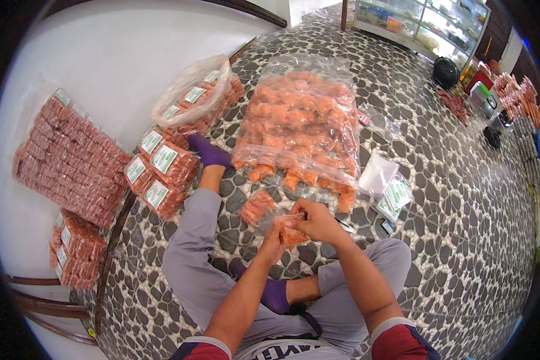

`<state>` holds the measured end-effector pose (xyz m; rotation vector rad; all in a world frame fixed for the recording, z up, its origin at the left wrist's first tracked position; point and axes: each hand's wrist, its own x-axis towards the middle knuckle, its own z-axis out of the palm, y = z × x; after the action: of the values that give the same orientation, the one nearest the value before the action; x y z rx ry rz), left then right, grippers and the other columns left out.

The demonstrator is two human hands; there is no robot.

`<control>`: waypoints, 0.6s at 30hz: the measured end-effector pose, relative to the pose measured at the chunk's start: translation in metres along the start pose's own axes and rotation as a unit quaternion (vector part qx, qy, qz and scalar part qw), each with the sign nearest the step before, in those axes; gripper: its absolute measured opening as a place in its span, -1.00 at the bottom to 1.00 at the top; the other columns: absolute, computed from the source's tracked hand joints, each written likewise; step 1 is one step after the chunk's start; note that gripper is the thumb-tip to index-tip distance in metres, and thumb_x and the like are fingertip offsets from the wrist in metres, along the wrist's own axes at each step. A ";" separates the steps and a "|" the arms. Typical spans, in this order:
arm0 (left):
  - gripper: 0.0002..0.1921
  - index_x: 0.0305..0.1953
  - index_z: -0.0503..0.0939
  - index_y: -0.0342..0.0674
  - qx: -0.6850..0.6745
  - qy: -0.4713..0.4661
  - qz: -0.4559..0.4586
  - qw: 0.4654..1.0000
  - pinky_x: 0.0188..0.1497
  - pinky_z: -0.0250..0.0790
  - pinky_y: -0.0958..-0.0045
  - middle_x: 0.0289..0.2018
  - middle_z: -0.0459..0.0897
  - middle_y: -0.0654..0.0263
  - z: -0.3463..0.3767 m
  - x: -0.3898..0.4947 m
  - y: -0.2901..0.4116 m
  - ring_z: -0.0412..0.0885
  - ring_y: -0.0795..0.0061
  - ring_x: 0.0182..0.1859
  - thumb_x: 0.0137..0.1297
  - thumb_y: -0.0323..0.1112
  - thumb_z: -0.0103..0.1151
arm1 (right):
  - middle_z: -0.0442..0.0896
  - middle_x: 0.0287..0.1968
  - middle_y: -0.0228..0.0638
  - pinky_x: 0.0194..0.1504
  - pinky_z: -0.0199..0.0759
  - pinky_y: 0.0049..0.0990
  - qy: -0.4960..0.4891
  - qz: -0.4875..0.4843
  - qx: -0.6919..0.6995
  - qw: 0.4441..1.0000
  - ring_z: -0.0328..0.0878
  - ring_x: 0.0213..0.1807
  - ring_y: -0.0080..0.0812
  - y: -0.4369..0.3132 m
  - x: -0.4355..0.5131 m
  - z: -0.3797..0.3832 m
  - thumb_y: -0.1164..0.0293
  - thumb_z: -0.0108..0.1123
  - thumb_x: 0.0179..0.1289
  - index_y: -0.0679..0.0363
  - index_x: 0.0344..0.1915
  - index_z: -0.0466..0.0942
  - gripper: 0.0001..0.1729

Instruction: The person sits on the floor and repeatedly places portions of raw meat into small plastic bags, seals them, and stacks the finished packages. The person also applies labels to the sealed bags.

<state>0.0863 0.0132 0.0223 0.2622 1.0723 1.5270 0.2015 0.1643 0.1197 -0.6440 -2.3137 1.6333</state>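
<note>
Between my crossed legs, both hands meet at a small clear plastic packet of orange-red pieces (293,235). My left hand (272,243) grips its left side from below. My right hand (317,221) pinches the plastic at its upper right. Just past my left hand a similar filled packet (257,208) lies flat on the floor. Beyond it rests a large clear plastic bag (303,121) packed with rows of orange bundles, some poking out at its near end. To the right are a stack of clear plastic sleeves (378,173) and green-and-white printed cards (397,193).
Labelled packets (159,173) are stacked by my left foot (210,150), with an open plastic sack of packets (198,99) behind. A large bundle (74,159) leans on the white wall. A lighter-like object (387,226) lies near my right knee. A glass cabinet (423,27) stands far back.
</note>
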 end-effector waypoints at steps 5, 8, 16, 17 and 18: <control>-0.36 0.35 0.42 -0.18 0.020 -0.088 0.039 0.995 -0.39 0.40 0.55 -0.03 0.70 0.35 0.005 -0.006 0.007 0.71 0.57 -0.13 0.32 -0.14 0.42 | 0.58 -0.40 -0.41 -0.32 0.41 -0.48 0.049 0.035 0.014 0.998 0.45 -0.37 -0.61 0.010 -0.006 0.013 0.30 0.59 0.20 0.25 -0.06 0.53 -0.54; -0.31 0.36 0.37 -0.19 0.039 -0.070 0.012 0.997 -0.36 0.43 0.57 -0.02 0.68 0.34 0.011 -0.012 0.013 0.70 0.58 -0.11 0.23 -0.33 0.47 | 0.58 -0.25 -0.41 -0.26 0.42 -0.49 0.061 0.022 -0.016 0.998 0.43 -0.32 -0.59 0.020 -0.010 0.012 0.26 0.60 0.18 0.24 0.02 0.53 -0.47; -0.23 0.39 0.22 -0.11 0.039 -0.057 0.042 0.997 -0.15 0.56 0.48 0.14 0.53 0.27 0.009 -0.012 0.005 0.64 0.44 0.07 0.20 -0.51 0.42 | 0.54 0.09 -0.29 0.03 0.49 -0.45 0.079 0.107 0.162 0.978 0.50 -0.03 -0.46 0.051 -0.030 0.019 0.05 0.47 0.31 0.24 0.42 0.36 -0.16; -0.23 0.39 0.21 -0.10 0.021 -0.048 0.057 0.997 -0.09 0.57 0.47 0.15 0.51 0.26 0.010 -0.011 -0.001 0.62 0.43 0.10 0.20 -0.54 0.40 | 0.55 0.10 -0.24 0.04 0.51 -0.44 0.069 0.123 0.219 0.966 0.53 -0.01 -0.44 0.054 -0.033 0.025 0.05 0.46 0.32 0.27 0.42 0.35 -0.15; -0.23 0.39 0.21 -0.10 -0.001 -0.037 0.069 0.997 -0.03 0.58 0.46 0.17 0.49 0.25 0.010 -0.010 -0.007 0.60 0.41 0.14 0.20 -0.56 0.38 | 0.56 0.11 -0.19 0.05 0.52 -0.42 0.063 0.144 0.271 0.950 0.56 0.02 -0.41 0.056 -0.036 0.033 0.04 0.45 0.33 0.30 0.42 0.34 -0.14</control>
<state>0.1012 0.0086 0.0264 0.3949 1.0113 1.6298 0.2308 0.1355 0.0577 -0.9403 -1.6196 2.1593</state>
